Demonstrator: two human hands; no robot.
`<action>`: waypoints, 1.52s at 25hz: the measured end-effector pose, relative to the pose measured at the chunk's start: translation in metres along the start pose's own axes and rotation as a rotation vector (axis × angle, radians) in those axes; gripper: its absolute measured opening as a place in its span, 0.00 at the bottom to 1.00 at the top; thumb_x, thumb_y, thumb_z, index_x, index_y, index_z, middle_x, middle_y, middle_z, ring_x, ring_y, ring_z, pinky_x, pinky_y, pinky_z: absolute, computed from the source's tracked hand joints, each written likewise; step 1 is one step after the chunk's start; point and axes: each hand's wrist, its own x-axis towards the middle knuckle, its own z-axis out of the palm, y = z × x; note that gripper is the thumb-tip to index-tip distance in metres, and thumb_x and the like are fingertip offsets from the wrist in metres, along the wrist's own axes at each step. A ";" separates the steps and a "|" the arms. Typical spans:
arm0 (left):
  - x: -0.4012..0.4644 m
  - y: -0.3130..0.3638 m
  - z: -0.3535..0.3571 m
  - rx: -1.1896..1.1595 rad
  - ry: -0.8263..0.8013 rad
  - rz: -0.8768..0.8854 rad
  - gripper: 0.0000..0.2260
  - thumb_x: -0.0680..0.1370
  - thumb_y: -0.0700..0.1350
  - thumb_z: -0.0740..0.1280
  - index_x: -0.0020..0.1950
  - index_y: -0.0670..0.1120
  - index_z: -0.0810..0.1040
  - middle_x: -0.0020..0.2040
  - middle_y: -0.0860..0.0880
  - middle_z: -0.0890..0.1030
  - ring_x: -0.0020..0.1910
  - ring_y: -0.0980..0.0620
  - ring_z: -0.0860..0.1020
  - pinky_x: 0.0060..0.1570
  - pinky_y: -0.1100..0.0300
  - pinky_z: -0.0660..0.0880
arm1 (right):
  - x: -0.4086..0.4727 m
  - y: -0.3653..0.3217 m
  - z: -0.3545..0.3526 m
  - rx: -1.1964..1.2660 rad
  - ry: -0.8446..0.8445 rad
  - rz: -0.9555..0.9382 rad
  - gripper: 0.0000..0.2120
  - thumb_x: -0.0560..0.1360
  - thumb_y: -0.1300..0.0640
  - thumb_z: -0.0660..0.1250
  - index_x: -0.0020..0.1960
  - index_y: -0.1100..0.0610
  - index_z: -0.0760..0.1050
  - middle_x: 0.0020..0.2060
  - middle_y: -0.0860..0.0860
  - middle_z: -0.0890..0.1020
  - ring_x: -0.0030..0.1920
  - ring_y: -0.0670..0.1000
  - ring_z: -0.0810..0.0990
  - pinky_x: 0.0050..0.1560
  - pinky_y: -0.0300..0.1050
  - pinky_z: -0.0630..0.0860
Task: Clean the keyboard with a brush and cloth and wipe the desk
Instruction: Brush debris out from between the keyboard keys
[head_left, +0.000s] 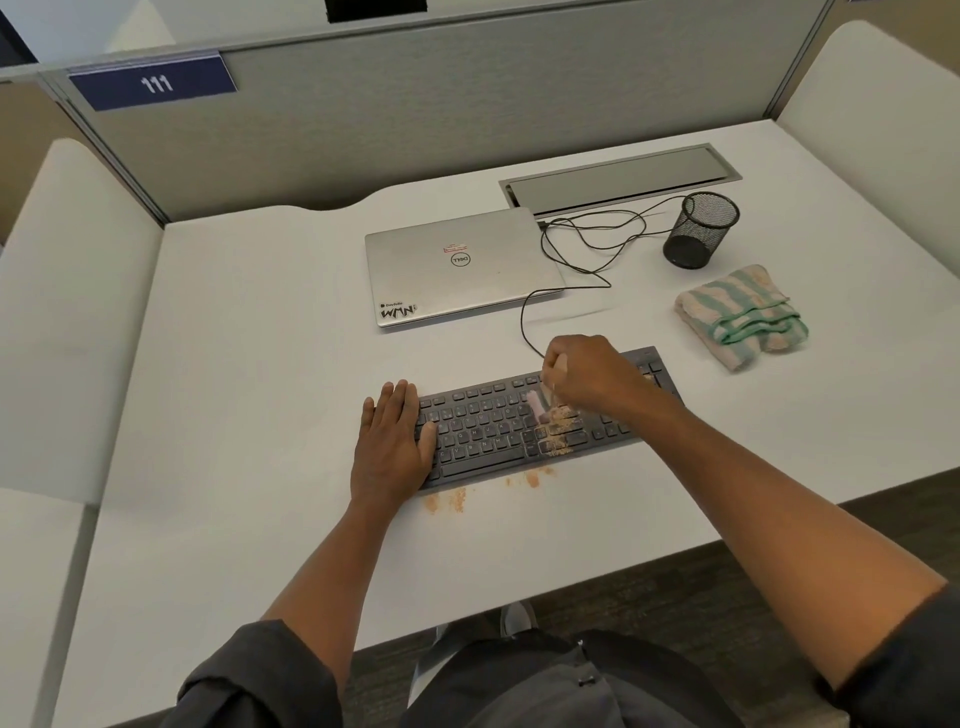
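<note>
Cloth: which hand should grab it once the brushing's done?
Right, probably. The cloth lies beyond the keyboard's right end, nearest the right hand, though that hand grips the brush. The left hand presses flat on the far left end.

keyboard (498, 426) dark grey | cloth (740, 317) green-beige striped | desk (260, 364) white | crumbs (558, 431) tan

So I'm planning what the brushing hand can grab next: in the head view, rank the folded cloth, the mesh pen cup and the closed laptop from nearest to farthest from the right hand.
From the right hand:
1. Folded cloth, to its right on the desk.
2. Closed laptop, beyond it and to the left; its near corner comes about as close as the cloth, so these two are hard to separate.
3. Mesh pen cup, farthest, behind the cloth to the right.
</note>
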 end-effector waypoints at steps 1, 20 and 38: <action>0.000 0.000 0.000 -0.001 -0.007 -0.002 0.35 0.80 0.59 0.44 0.81 0.41 0.59 0.81 0.44 0.61 0.82 0.46 0.54 0.80 0.51 0.43 | 0.002 0.001 0.002 -0.035 -0.026 0.012 0.03 0.78 0.58 0.66 0.48 0.56 0.78 0.47 0.53 0.83 0.40 0.49 0.79 0.31 0.39 0.70; -0.001 0.002 -0.002 -0.002 0.015 0.011 0.34 0.80 0.59 0.45 0.81 0.41 0.61 0.81 0.43 0.62 0.81 0.46 0.55 0.80 0.50 0.44 | 0.017 -0.014 0.001 -0.013 0.020 0.018 0.07 0.78 0.58 0.65 0.51 0.59 0.80 0.42 0.52 0.82 0.40 0.51 0.80 0.40 0.43 0.76; -0.001 0.002 -0.002 -0.010 0.020 0.013 0.34 0.80 0.59 0.44 0.81 0.41 0.61 0.80 0.43 0.62 0.81 0.45 0.55 0.80 0.50 0.44 | 0.018 0.002 -0.007 -0.078 -0.227 0.151 0.10 0.79 0.60 0.64 0.46 0.64 0.82 0.35 0.58 0.86 0.27 0.51 0.81 0.31 0.40 0.78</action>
